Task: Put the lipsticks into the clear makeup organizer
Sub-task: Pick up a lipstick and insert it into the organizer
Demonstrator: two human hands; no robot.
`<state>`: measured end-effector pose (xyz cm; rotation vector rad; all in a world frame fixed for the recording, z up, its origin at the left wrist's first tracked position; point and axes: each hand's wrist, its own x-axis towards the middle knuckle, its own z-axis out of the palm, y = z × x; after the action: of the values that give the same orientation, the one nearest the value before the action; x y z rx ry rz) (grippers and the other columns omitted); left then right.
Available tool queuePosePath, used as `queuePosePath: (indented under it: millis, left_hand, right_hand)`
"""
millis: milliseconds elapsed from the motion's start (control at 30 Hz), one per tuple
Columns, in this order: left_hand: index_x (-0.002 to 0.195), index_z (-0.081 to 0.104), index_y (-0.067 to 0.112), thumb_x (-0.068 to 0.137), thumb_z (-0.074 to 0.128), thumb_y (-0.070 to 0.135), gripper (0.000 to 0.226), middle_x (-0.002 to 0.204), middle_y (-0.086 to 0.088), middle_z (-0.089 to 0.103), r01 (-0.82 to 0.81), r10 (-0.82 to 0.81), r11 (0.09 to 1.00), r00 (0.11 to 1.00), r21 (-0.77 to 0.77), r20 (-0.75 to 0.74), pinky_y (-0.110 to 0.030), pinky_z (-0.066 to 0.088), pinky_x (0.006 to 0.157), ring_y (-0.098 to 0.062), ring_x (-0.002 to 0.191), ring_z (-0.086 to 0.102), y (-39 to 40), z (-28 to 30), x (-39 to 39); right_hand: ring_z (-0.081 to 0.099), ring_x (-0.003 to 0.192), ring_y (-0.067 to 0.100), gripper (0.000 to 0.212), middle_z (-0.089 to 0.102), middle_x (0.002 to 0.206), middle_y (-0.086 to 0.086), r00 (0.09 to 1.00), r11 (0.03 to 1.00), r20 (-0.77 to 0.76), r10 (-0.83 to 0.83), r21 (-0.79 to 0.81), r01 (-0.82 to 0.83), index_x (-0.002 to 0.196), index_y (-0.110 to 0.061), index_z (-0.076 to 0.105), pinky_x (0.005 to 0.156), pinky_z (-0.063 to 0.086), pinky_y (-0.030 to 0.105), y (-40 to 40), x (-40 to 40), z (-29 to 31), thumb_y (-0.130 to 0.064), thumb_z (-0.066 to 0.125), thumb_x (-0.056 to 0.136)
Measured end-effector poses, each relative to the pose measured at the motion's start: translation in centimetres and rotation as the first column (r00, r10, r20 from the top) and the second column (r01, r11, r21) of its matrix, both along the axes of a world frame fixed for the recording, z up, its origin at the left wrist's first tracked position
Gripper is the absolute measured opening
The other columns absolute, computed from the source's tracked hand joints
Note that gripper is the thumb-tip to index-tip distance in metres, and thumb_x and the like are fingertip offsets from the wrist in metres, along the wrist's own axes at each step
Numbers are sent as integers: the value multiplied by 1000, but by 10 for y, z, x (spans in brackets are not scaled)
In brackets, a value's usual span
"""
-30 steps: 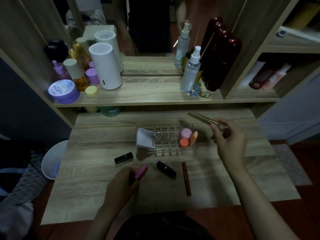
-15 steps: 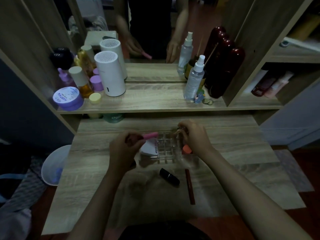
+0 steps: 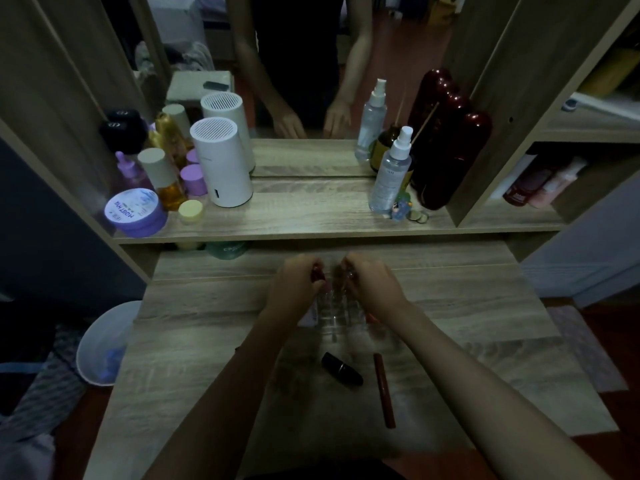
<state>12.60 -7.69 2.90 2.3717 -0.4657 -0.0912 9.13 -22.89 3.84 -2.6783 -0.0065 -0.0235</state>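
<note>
— Counted on the desk point(image 3: 207, 341)?
— Two lipsticks loose: black lipstick point(image 3: 341, 368), slim red tube point(image 3: 384, 389). One clear organizer point(image 3: 334, 311), mid-desk.
— Hands?
— Left hand point(image 3: 294, 289) pinching a reddish lipstick point(image 3: 317, 273); right hand point(image 3: 372, 287) curled, contents unclear.
— Changed?
— Both further over the organizer; pink cap no longer showing.

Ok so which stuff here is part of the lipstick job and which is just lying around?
Part of the job:
clear organizer
black lipstick
long red tube
left hand, holding a pinkish-red item
right hand

Just lying about:
white cylinder
spray bottle
purple jar
dark red bottles
</note>
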Motion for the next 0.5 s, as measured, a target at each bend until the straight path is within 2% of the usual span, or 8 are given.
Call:
queuePosePath:
  millis: [100,200,300,367,433,500]
  left_hand:
    - [101,65,11,76,68,10,26,103,-13,69,1,0,999,1000,38,-11,-31,48,79,-23,97,63,-4,-1,3]
    - [99,64,11,79,65,9,20,100,-12,70,24,-23,998,1000,56,-9,-25,45,73,-22,94,64,-8,-5,3]
    - [99,63,11,81,63,11,18,100,-11,69,27,-27,996,1000,88,1,-32,52,78,-23,94,64,-10,-9,3]
    - [98,64,11,80,62,12,18,101,-12,68,24,-25,994,1000,106,2,-38,54,81,-25,94,63,-10,-9,3]
    - [97,64,11,79,63,14,18,100,-12,68,14,-15,994,1000,111,10,-40,54,78,-27,93,63,-10,-10,4]
    - [96,65,12,79,63,15,17,99,-11,67,4,-6,994,1000,108,18,-34,50,72,-26,91,63,-10,-13,5]
  right_hand:
    - [64,87,35,14,68,96,14,1000,999,15,19,31,-20,96,-12,59,73,53,48,1,2,0,-10,56,82]
    - [64,89,32,20,68,100,12,1000,999,14,20,43,-21,103,-13,58,76,53,48,1,1,0,-12,58,83]
    - [63,104,30,43,65,119,12,1000,999,13,5,50,-6,123,-14,52,88,53,48,-2,-10,2,-12,63,82]
    - [60,111,26,56,59,130,10,999,998,51,0,60,-3,133,-15,45,93,50,40,-8,-24,7,-13,66,81]
    - [61,100,19,53,60,124,7,989,997,146,4,79,-16,132,-15,46,83,48,31,-14,-43,14,-14,65,82]
    - [58,87,10,39,62,107,3,968,995,250,11,93,-35,121,-17,53,72,49,24,-19,-66,24,-15,63,84]
